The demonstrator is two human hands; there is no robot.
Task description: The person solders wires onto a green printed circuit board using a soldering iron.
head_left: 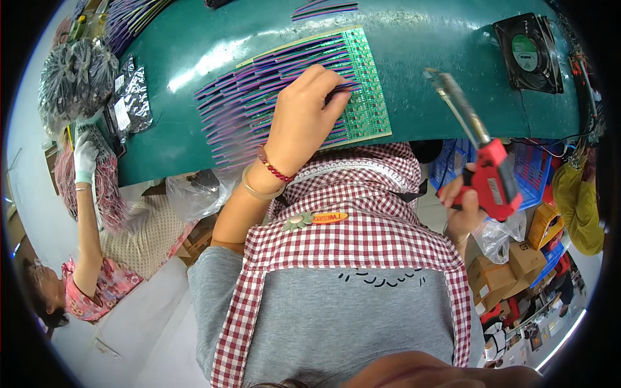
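Note:
A green circuit board panel (370, 87) lies on the green table in front of me. Rows of purple, blue and black wires (255, 81) run leftward from it and hide much of its left part. My left hand (305, 107) is over the panel, its thumb and fingers pinching a wire (349, 86) whose end points at the board. Off to the right, my right hand (464, 205) is wrapped round the handle of a red soldering gun (495, 184). Its long metal front (460, 107) points up and left over the table, apart from the panel.
A black fan (529, 53) stands at the table's far right. More wires (323, 9) lie beyond the panel. At the left are bagged wire bundles (71, 87) and a co-worker's gloved hand (85, 155). Blue crates (530, 178) and cardboard boxes (501, 278) are at the right below the table.

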